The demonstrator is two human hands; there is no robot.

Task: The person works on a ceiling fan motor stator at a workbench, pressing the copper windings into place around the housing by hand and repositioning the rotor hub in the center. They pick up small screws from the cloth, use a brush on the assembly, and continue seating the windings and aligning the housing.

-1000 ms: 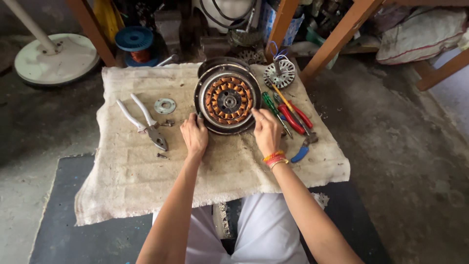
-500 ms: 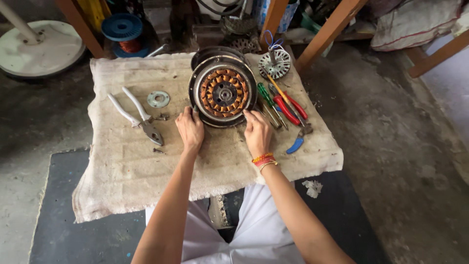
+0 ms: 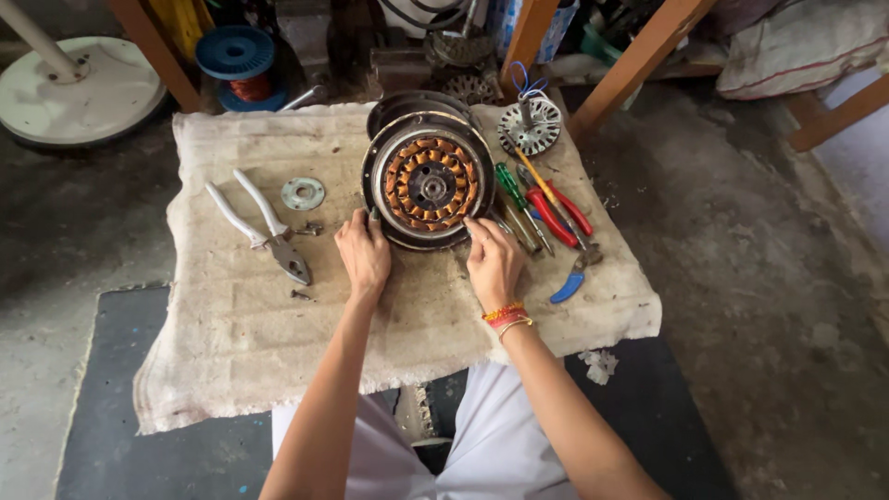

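Note:
A round fan motor (image 3: pixel 429 181) with copper windings inside a dark metal housing lies on a cloth-covered stand (image 3: pixel 241 352). My left hand (image 3: pixel 363 255) rests at the motor's lower left rim, fingertips touching it. At the lower right rim my right hand (image 3: pixel 494 262) does the same, with coloured bands on the wrist. Neither hand grips the motor; fingers are loosely curled on the cloth.
White-handled pliers (image 3: pixel 264 225), a metal washer (image 3: pixel 303 193) and small screws lie left of the motor. Right of it are a green screwdriver (image 3: pixel 509 190), red-handled pliers (image 3: pixel 562 211), a blue-handled tool (image 3: pixel 568 285) and a finned rotor (image 3: pixel 529 125). A blue wire spool (image 3: pixel 235 57) and fan base (image 3: pixel 79 88) stand behind.
Both hands stay at the motor's near rim, shifting only slightly. The camera view has drifted a little, so the stand appears lower in the picture.

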